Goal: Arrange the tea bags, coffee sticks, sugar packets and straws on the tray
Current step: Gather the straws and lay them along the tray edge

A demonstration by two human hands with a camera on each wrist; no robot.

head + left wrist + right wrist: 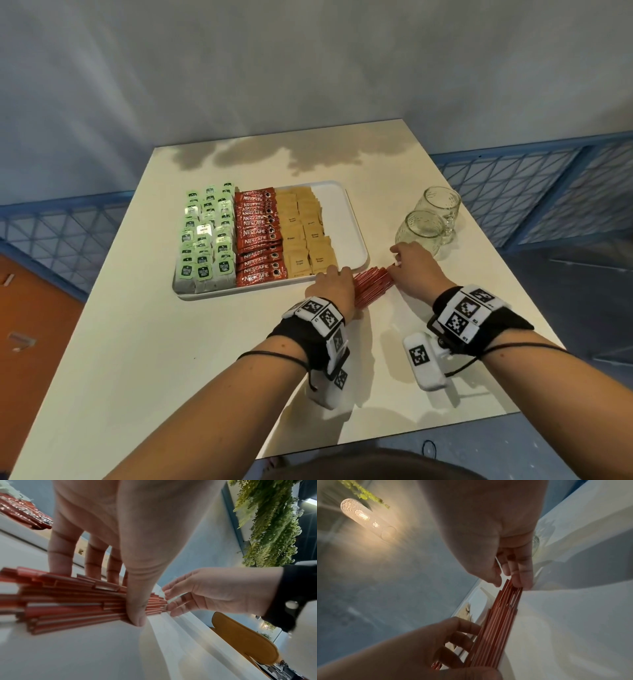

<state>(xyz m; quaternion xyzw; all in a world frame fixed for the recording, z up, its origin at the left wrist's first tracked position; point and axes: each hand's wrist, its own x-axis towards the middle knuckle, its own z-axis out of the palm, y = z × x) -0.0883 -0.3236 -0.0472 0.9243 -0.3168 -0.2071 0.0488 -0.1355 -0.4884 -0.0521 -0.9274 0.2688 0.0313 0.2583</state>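
The red straws [371, 286] lie bundled on the table [171, 359], just off the lower right corner of the tray [342, 219] (tea bags [205, 240], coffee sticks [258, 236] and sugar packets [305, 236] fill its left and middle). The left hand [334, 286] straddles the bundle, thumb and fingers clamping its sides. Right of centre, the right hand [416, 267] pinches the far ends.

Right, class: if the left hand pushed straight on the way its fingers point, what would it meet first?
Probably the tray, at its near rim right ahead of the left hand, then the sugar packets; depth is unclear.
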